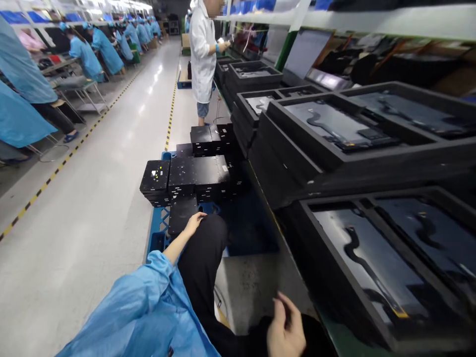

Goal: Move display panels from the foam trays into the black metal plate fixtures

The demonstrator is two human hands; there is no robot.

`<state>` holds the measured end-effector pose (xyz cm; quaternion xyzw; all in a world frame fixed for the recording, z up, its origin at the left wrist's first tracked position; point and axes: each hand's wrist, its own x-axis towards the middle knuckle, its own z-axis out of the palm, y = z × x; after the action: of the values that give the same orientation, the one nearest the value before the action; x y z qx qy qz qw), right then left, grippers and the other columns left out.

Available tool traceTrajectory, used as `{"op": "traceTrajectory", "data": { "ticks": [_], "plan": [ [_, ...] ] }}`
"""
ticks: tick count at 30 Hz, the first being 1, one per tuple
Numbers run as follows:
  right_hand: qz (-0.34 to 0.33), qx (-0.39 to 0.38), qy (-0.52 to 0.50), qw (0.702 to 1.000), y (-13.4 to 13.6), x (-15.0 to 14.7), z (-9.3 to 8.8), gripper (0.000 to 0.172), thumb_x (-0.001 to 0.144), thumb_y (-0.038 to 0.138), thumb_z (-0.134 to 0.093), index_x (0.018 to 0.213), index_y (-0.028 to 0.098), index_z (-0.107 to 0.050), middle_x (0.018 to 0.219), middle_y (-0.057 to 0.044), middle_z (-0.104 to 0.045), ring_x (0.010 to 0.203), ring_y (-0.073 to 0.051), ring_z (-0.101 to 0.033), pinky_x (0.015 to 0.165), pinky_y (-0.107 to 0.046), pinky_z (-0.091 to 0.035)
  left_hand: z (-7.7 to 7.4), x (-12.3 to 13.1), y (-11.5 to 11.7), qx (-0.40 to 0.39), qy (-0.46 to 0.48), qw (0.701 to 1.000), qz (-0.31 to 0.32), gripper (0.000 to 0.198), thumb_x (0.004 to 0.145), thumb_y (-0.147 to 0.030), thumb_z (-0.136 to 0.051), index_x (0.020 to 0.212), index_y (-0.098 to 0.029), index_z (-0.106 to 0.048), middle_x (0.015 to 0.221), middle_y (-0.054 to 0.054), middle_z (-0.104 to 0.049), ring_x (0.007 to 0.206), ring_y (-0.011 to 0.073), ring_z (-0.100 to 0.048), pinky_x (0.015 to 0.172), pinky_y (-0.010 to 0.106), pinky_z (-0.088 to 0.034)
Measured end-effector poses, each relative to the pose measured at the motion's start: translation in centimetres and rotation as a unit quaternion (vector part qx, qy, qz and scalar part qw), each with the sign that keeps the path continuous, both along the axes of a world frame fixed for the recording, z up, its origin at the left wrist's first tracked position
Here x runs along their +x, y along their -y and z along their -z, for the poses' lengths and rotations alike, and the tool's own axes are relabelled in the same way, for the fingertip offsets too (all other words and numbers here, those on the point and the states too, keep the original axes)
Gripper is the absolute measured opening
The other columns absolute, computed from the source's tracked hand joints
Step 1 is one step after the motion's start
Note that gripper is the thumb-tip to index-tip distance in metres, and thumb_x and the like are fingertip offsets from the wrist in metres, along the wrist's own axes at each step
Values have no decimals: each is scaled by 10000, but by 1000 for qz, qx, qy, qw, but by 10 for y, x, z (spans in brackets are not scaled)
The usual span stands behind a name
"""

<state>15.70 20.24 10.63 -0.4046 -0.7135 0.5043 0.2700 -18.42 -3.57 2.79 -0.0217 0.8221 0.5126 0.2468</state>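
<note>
My left hand (pixel 194 223) reaches out in a blue sleeve and rests its fingers on the edge of a low black flat tray (pixel 182 213) on a blue pallet (pixel 158 233). The fingers look stretched out. My right hand (pixel 285 327) hovers low by my dark trouser leg, fingers loosely curled and apart, holding nothing I can see. It is close to the front corner of a black foam tray (pixel 379 263) that holds a dark panel with a cable.
Stacks of black trays (pixel 186 178) sit on the pallet. More foam trays with panels (pixel 342 129) line the bench on the right. A person in a white coat (pixel 203 54) stands ahead. Workers in blue coats (pixel 87 54) sit along the left aisle.
</note>
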Motion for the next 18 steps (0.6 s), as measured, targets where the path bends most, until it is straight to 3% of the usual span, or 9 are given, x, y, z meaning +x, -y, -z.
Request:
{"op": "traceTrajectory", "data": {
  "ticks": [3, 6, 9, 13, 16, 18],
  "plan": [
    [-100, -41, 35, 994, -13, -97, 32, 428, 841, 697, -731, 1126, 380, -766, 1165, -86, -778, 1170, -435, -725, 1080, -641, -557, 16, -42, -12, 28, 47, 998, -17, 363, 1056, -421, -725, 1326, -180, -699, 1346, 105, -717, 1161, 253, -725, 1003, 481, -639],
    [-152, -118, 38, 981, -27, -214, 70, 559, 708, 698, -786, 1081, 283, -774, 1083, -96, -779, 1144, -402, -714, 981, -528, -595, 48, -78, -39, 64, 111, 991, -38, 365, 1056, -420, -724, 1324, -173, -695, 1318, 102, -723, 1132, 247, -731, 980, 471, -646],
    [-144, -144, 65, 977, -50, -332, 115, 674, 639, 695, -760, 1130, 235, -736, 1065, -99, -768, 1092, -365, -716, 872, -464, -606, 88, -105, -83, 113, 179, 976, -60, 364, 1058, -423, -721, 1319, -169, -696, 1316, 102, -725, 1135, 249, -731, 986, 475, -644],
    [-105, -126, 97, 982, -92, -475, 175, 764, 712, 670, -672, 1311, 199, -623, 1278, -144, -723, 1239, -339, -670, 1027, -467, -569, 134, -142, -147, 177, 233, 951, -99, 428, 1037, -426, -739, 1378, -178, -663, 1375, 122, -714, 1213, 270, -719, 1029, 486, -624],
    [-82, -96, 101, 987, -129, -553, 210, 850, 774, 677, -673, 1434, 158, -537, 1428, -192, -652, 1339, -333, -616, 1146, -464, -508, 159, -176, -185, 224, 241, 937, -119, 605, 984, -475, -780, 1492, -216, -576, 1517, 166, -659, 1334, 286, -686, 1026, 419, -614],
    [-69, -71, 99, 990, -156, -586, 226, 897, 804, 684, -695, 1498, 152, -496, 1533, -201, -585, 1416, -325, -566, 1217, -454, -450, 174, -199, -204, 255, 235, 930, -125, 720, 947, -518, -804, 1546, -230, -526, 1598, 187, -604, 1410, 298, -646, 1014, 385, -611]
  ]
}}
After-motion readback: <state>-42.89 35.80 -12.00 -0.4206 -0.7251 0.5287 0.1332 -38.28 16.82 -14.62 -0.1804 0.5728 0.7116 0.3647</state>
